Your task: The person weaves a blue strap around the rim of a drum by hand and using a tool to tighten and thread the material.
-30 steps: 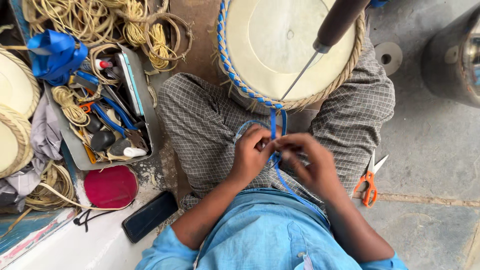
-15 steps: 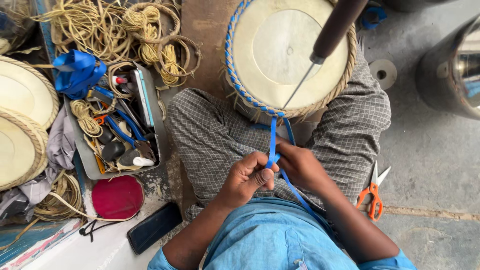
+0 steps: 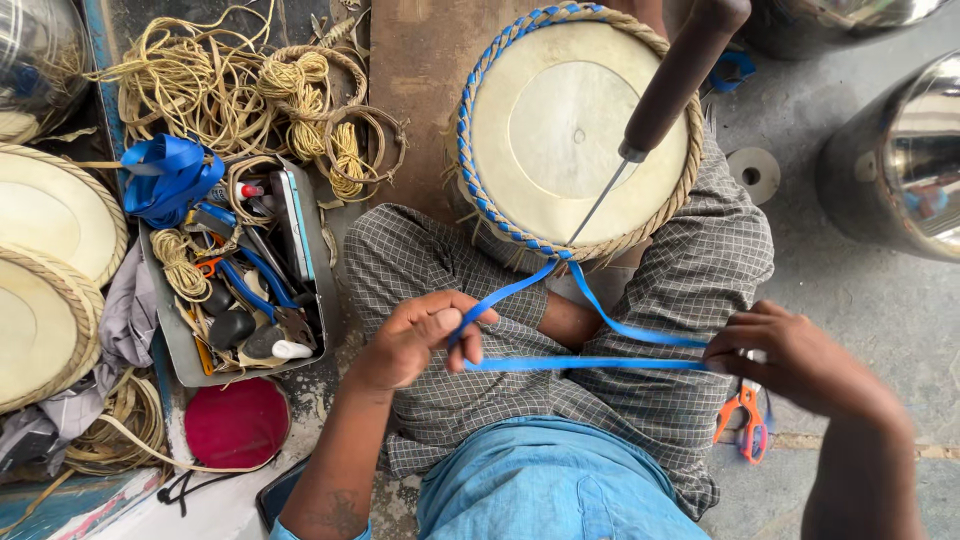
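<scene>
A round drum (image 3: 570, 130) with a pale skin head stands between my knees, its rim laced partly with blue strap and partly with tan rope. An awl with a dark handle (image 3: 672, 85) sticks into the rim. A blue strap (image 3: 580, 362) runs from the rim down across my lap. My left hand (image 3: 415, 338) pinches one part of the strap. My right hand (image 3: 785, 355) grips the strap's other end, stretched taut to the right between both hands.
A grey tray of tools (image 3: 245, 290) sits at my left, with a blue strap bundle (image 3: 165, 178) and coils of tan rope (image 3: 240, 90) behind it. Drum heads (image 3: 45, 270) lie far left. Orange scissors (image 3: 742, 420), a red lid (image 3: 235, 422) and metal vessels (image 3: 895, 160) are nearby.
My hands, close together at the strap before, have moved apart. The right hand pulled the strap out to the right until it is taut.
</scene>
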